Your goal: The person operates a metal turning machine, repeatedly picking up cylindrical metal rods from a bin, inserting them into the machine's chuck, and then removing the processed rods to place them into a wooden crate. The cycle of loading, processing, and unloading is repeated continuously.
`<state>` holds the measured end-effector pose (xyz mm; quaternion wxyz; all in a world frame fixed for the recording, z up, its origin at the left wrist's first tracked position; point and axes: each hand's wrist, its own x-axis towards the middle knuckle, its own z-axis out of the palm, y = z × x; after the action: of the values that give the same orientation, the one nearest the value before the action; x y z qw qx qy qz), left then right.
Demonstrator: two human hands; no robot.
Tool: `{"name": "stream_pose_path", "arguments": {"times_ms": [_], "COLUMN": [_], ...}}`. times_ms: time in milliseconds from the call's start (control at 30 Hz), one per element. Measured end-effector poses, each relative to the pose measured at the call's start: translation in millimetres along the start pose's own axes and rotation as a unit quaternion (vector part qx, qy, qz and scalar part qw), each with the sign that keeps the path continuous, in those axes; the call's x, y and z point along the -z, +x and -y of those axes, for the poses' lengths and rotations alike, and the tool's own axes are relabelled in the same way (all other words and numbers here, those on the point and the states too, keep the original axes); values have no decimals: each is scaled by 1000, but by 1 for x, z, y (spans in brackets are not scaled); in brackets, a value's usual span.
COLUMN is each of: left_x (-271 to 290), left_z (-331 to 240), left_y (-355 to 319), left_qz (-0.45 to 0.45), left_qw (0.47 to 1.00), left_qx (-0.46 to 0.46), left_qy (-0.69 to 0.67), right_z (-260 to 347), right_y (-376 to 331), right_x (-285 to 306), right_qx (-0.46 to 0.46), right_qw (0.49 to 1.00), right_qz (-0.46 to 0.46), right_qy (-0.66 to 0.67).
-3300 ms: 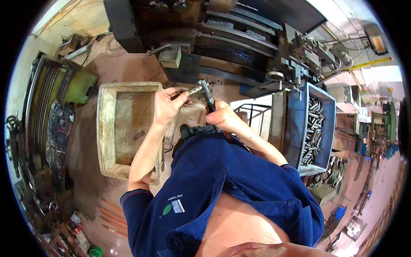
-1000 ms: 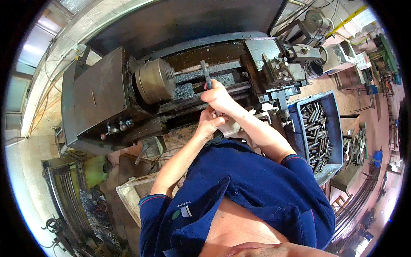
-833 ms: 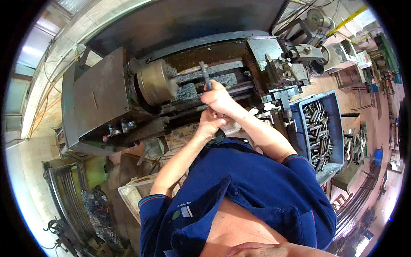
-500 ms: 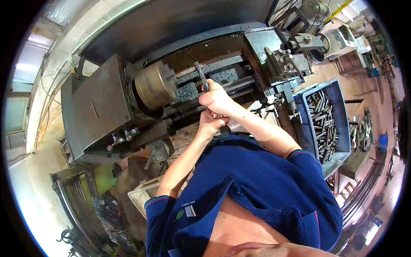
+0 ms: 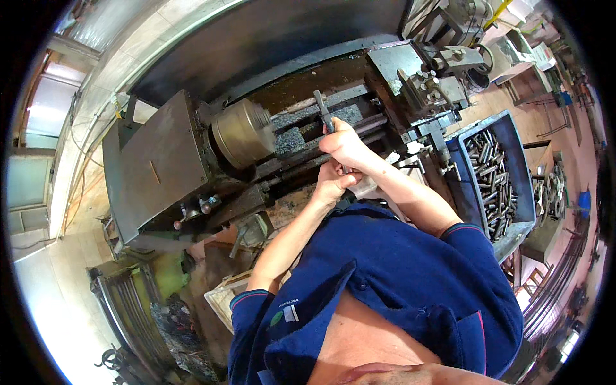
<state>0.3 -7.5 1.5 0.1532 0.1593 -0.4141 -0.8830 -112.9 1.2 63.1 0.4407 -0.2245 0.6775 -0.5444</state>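
Both of my hands are together in front of the lathe bed. My right hand point(image 5: 345, 144) is closed round a narrow grey metal tool point(image 5: 323, 108) whose flat end points away from me over the bed; its exact kind I cannot make out. Just below, my left hand point(image 5: 333, 184) is closed on what looks like the near end of the same tool, mostly hidden by the fingers. Left of the hands is the lathe chuck point(image 5: 239, 136), its jaws blurred. Metal chips point(image 5: 290, 141) lie on the bed beneath the tool.
The tool post point(image 5: 431, 88) and carriage stand right of my hands. A blue crate point(image 5: 527, 192) full of short metal pins point(image 5: 494, 183) sits at the right. The grey headstock point(image 5: 154, 163) with its levers point(image 5: 199, 208) is at the left. Behind rises a dark splash guard point(image 5: 269, 48).
The whole view has shifted slightly. My hands and the tool have moved a little to the right, farther from the chuck. The grip looks the same.
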Motion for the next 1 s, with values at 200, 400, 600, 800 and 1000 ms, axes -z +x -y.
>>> {"name": "stream_pose_path", "arguments": {"times_ms": [200,400,600,800,1000], "left_x": [10,-6,-8,-10,8], "left_z": [-11,-11,-18,-18,-16], "left_y": [-11,-3,-16,-7,-16], "left_qz": [-40,-44,-85,-37,-35], "left_qw": [997,993,990,992,997], "left_qx": [-7,-35,-45,-22,-13], "left_qy": [70,101,104,119,61], "right_z": [-2,-4,-5,-3,7], "right_y": [7,2,5,1,-5], "right_x": [-20,-4,-20,-4,-19], "right_qx": [34,39,12,43,42], "right_qw": [997,998,999,999,997], "right_qz": [5,25,37,25,32], "right_qy": [-72,51,-27,20,-47]}}
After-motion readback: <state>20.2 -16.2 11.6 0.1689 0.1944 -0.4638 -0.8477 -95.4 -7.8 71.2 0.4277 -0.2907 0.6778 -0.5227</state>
